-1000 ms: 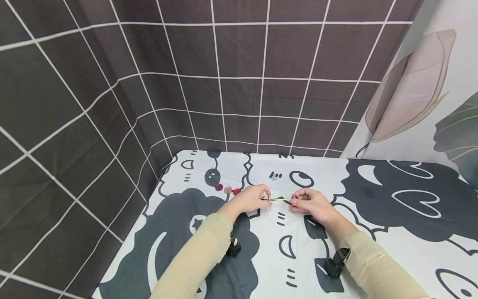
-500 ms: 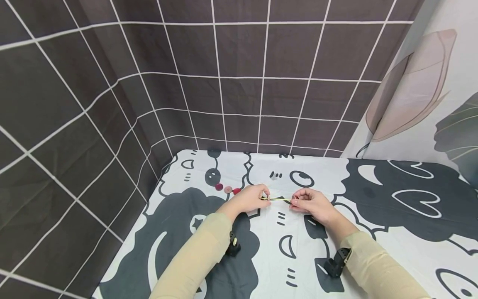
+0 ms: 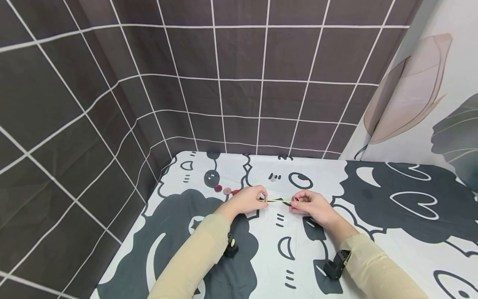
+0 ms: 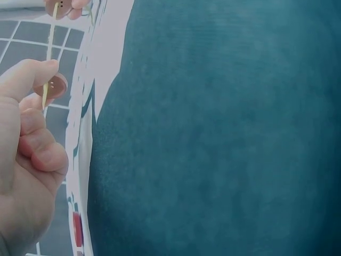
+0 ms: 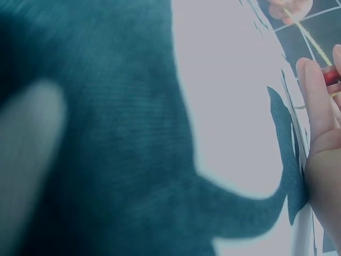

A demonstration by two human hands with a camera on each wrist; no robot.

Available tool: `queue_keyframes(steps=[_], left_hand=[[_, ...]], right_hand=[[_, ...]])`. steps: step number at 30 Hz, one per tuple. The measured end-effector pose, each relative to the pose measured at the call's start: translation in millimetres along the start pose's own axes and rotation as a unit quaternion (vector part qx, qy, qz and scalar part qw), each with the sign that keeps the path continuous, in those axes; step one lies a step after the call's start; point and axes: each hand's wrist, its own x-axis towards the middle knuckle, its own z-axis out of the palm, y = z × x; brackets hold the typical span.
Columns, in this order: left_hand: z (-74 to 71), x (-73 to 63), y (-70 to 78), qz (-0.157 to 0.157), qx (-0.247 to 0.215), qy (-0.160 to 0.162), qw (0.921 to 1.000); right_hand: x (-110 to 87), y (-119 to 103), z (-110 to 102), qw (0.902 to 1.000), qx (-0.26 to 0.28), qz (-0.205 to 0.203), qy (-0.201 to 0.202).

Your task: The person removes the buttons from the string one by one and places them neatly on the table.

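Between my two hands a thin yellow string (image 3: 278,201) runs straight and level, low over the patterned cloth. With thumb and fingers my left hand (image 3: 248,200) pinches the string together with a round button (image 4: 57,85), pinkish brown with small holes; the string's end sticks out past it. My right hand (image 3: 313,207) pinches a red button (image 5: 331,76) at the string's other side, partly hidden by the fingers. Near the left wrist lie a dark red button (image 3: 218,188), a pale pink button (image 3: 227,191) and a bright red button (image 3: 235,192), in a row.
A black, white and grey cartoon-print cloth (image 3: 269,261) covers the surface. Dark gridded fabric (image 3: 239,97) hangs behind and at the left, with a leaf-print curtain (image 3: 414,87) at the right. Each wrist wears a small black camera.
The hands and string keep almost the same position. The head view has tilted very slightly, shifting the whole scene a little downward.
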Motion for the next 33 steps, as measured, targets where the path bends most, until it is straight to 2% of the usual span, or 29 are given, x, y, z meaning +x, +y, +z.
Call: queue_keyframes(steps=[17, 33], left_hand=[[-3.3, -4.5, -3.4, -0.002, 0.002, 0.005, 1.0000], [-5.2, -7.7, -8.0, -0.017, -0.002, 0.008, 0.9998]], right_hand=[[-0.1, 1.0, 0.4, 0.9998, 0.016, -0.006, -0.004], [0.7, 2.3, 0.0, 0.9998, 0.018, -0.007, -0.006]])
